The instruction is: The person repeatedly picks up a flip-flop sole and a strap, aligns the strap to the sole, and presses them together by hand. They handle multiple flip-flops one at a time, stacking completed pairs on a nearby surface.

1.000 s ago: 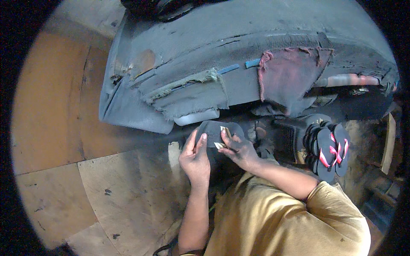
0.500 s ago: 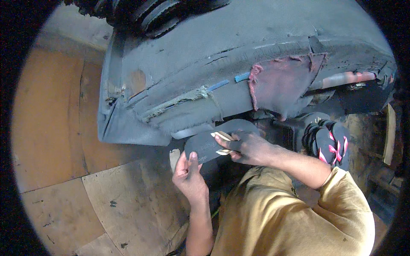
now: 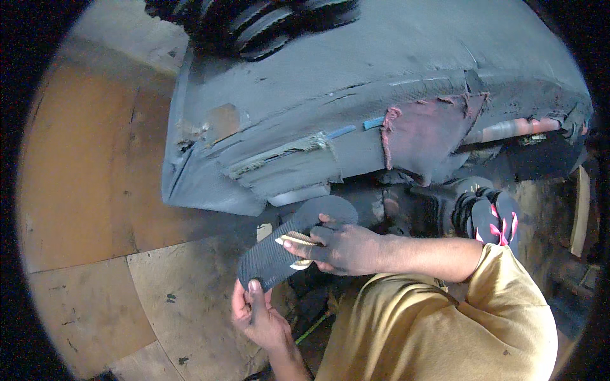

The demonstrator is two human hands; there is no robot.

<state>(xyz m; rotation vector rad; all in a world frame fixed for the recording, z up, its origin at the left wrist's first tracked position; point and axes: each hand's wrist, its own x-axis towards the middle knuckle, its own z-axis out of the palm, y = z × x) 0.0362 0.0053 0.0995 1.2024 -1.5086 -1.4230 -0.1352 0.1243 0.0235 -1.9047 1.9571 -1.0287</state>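
A dark flip-flop sole [image 3: 264,261] with a finely ridged face is held tilted in front of me, below the bench edge. My left hand [image 3: 264,324] pinches its near-left end, thumb on top and fingers beneath. Over the middle of the sole, my right hand [image 3: 349,249] is closed round a cream strap [image 3: 295,239], whose two arms poke out between the fingers. Whether the strap is fixed to the sole I cannot tell, as the fingers cover that spot. Dark smudges mark the right hand.
A worn, grey-covered bench [image 3: 394,57] spans the far side, with a frayed red cloth patch [image 3: 432,136] on its front. Dark curved pieces [image 3: 267,28] lie piled on it. Flip-flops with pink straps [image 3: 504,228] are stacked at right; brown boards [image 3: 82,184] cover the left.
The sole has come nearer and to the left with both hands, and is tilted more steeply. Its visible face now looks ridged, where faint print showed before.
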